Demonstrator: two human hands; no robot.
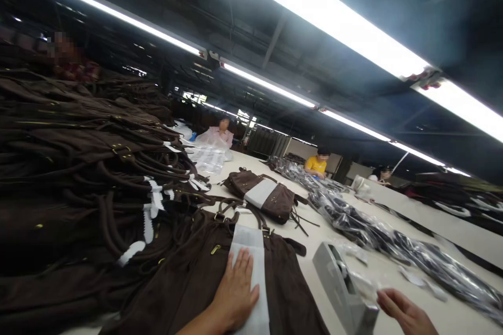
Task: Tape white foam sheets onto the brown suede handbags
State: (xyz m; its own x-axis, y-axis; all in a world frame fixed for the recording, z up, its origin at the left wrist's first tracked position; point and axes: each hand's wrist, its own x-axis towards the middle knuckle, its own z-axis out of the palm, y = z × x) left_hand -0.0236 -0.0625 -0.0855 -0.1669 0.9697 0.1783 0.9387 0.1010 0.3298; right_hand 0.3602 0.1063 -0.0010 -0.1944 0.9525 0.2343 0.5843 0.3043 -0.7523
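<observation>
My left hand point(234, 293) lies flat, fingers stretched out, on a white paper band point(251, 243) wrapped around a dark brown suede bag point(196, 277) in front of me. My right hand point(406, 314) hovers at the bottom right, fingers loosely extended and holding nothing, just right of a grey tape dispenser point(341, 285). Another brown bag point(261, 196) with a white band lies farther up the table.
A tall stack of brown bags point(78, 178) fills the left. Plastic-wrapped dark items point(377, 230) run along the pale table point(314, 230) on the right. Small paper scraps point(416, 277) lie near the dispenser. Other people sit at the far end and left.
</observation>
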